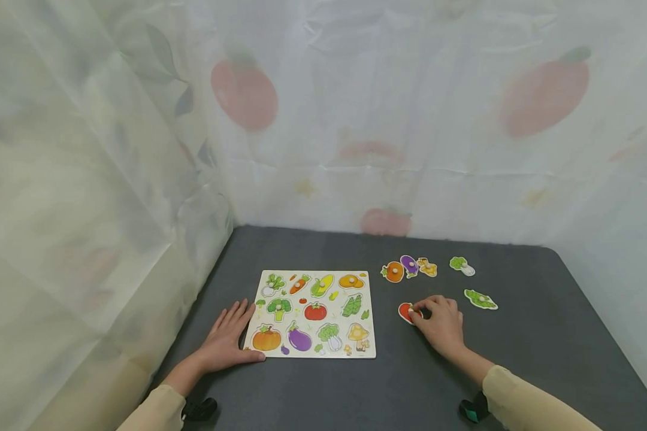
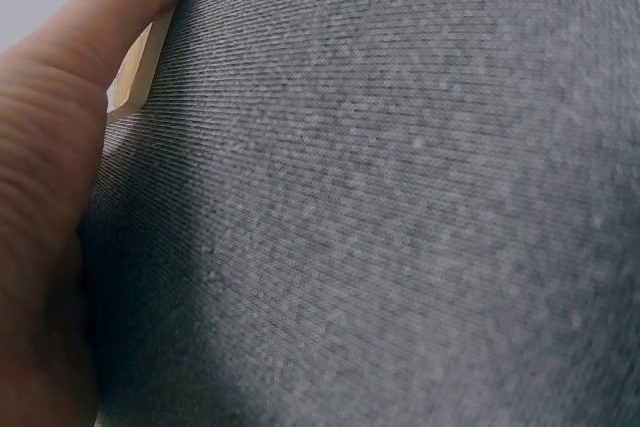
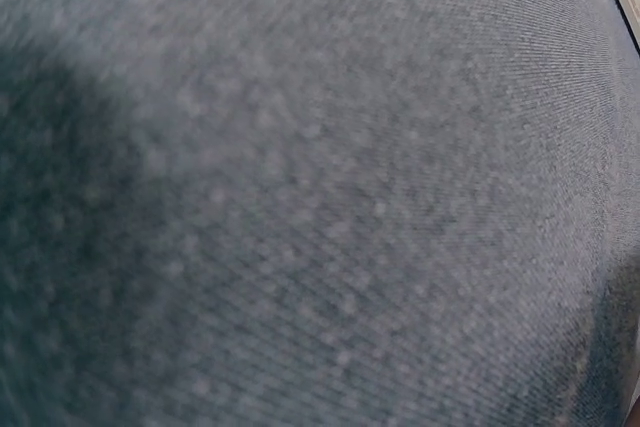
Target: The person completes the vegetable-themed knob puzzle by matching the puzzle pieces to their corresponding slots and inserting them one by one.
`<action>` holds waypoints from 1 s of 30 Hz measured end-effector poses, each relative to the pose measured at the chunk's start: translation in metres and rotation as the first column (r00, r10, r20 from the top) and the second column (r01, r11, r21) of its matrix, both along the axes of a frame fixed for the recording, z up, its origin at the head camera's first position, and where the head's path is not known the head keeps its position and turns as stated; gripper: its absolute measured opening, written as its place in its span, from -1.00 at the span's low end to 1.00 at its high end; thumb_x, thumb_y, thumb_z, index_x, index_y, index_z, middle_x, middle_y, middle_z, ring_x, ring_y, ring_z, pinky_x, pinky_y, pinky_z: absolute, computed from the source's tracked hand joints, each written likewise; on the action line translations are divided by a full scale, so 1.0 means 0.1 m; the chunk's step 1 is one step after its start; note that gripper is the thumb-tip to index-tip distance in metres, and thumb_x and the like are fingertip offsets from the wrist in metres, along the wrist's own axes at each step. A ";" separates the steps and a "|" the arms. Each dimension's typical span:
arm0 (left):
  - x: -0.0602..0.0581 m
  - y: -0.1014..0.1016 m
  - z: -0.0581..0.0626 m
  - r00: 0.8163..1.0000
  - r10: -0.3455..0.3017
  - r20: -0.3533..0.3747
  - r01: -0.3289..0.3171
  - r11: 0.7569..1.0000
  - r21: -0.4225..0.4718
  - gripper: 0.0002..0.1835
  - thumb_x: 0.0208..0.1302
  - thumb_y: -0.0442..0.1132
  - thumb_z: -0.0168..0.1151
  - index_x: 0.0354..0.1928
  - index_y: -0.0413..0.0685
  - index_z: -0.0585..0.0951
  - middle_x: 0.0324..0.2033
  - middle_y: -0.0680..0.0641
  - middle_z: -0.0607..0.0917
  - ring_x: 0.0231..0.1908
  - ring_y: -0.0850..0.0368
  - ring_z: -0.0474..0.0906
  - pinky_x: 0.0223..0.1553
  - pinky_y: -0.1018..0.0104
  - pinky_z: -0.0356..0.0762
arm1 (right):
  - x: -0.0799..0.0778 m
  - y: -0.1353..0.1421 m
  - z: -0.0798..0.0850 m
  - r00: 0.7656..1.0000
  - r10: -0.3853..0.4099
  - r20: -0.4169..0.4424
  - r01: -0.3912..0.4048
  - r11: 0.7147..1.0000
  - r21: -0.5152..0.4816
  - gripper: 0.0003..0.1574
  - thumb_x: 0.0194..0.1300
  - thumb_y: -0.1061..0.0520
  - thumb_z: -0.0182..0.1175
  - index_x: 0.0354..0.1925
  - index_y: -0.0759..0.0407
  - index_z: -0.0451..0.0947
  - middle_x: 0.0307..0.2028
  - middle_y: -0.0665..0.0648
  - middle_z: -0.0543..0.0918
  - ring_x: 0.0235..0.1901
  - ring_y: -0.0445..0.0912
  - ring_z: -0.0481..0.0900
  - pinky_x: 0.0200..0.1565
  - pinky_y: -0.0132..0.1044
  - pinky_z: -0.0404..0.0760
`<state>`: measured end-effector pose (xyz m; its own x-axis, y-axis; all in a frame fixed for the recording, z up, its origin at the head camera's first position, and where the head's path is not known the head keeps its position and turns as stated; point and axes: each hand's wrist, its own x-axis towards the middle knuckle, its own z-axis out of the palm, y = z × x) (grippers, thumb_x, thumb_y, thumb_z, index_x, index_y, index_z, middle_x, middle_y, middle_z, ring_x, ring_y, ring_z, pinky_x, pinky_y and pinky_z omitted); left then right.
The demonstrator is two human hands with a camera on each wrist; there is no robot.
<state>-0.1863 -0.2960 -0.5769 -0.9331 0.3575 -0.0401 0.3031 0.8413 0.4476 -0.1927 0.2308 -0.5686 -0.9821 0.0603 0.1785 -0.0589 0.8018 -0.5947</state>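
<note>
My left hand (image 1: 225,338) lies spread at the left edge of a white wooden vegetable puzzle board (image 1: 296,298), its fingers straight and its thumb at the lower left corner. In the left wrist view the thumb (image 2: 130,7) overlaps the board's edge (image 2: 145,72). To the right of the board, my right hand (image 1: 441,326) pinches a red tomato puzzle piece (image 1: 405,312) with thumb and fingertips, low over the table. The fingers cover part of this piece. Knobs show on the board's carrot (image 1: 299,285), corn (image 1: 322,286) and broccoli (image 1: 278,309).
Behind my right hand lie knobbed pumpkin (image 1: 393,272), eggplant (image 1: 410,266) and mushroom (image 1: 428,267) pieces, close together. Bok choy (image 1: 462,266) and pea pod (image 1: 481,299) pieces lie farther right. Printed curtains (image 1: 323,197) border the dark grey table (image 1: 323,395).
</note>
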 end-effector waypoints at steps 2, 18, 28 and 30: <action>0.00 0.00 0.00 1.000 0.001 0.000 -0.001 1.000 0.000 0.37 -0.06 0.55 0.39 0.64 -0.06 0.05 0.60 -0.23 -0.02 0.57 -0.26 -0.19 0.47 -0.30 -0.31 | 0.00 0.00 0.00 1.000 0.001 0.005 -0.001 1.000 -0.006 -0.78 0.25 -0.01 0.46 -0.21 0.07 0.78 -0.06 0.18 0.58 0.09 0.18 0.31 0.08 0.21 0.22; -0.01 0.00 0.03 1.000 0.002 -0.004 -0.002 1.000 -0.008 0.38 -0.07 0.57 0.38 0.64 -0.08 0.06 0.60 -0.25 -0.01 0.57 -0.27 -0.17 0.47 -0.31 -0.29 | 0.00 -0.03 -0.01 0.999 0.004 -0.054 -0.003 1.000 0.015 -0.80 0.23 0.00 0.47 -0.25 0.08 0.77 -0.12 0.15 0.59 0.04 0.16 0.34 0.03 0.19 0.27; -0.01 0.00 0.01 1.000 -0.001 0.005 0.001 1.000 -0.007 0.38 -0.07 0.57 0.38 0.64 -0.06 0.05 0.60 -0.24 -0.01 0.57 -0.25 -0.18 0.47 -0.30 -0.30 | -0.10 -0.12 0.07 0.976 0.064 -0.208 -0.058 0.998 0.037 -0.83 0.17 0.02 0.53 -0.30 0.05 0.79 -0.16 0.09 0.60 0.00 0.12 0.38 -0.02 0.15 0.28; 0.00 0.00 0.01 1.000 -0.001 0.005 0.001 1.000 -0.005 0.38 -0.07 0.57 0.38 0.64 -0.06 0.05 0.60 -0.24 -0.01 0.57 -0.25 -0.18 0.47 -0.30 -0.30 | -0.12 -0.17 0.12 0.966 0.094 -0.240 -0.086 0.995 0.043 -0.83 0.16 0.03 0.54 -0.29 0.05 0.80 -0.17 0.08 0.60 -0.01 0.10 0.39 -0.03 0.11 0.27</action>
<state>-0.1866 -0.2955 -0.5755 -0.9324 0.3585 -0.0462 0.3022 0.8433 0.4445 -0.2050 0.2136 -0.5568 -0.9108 -0.0362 0.4112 -0.2704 0.8050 -0.5280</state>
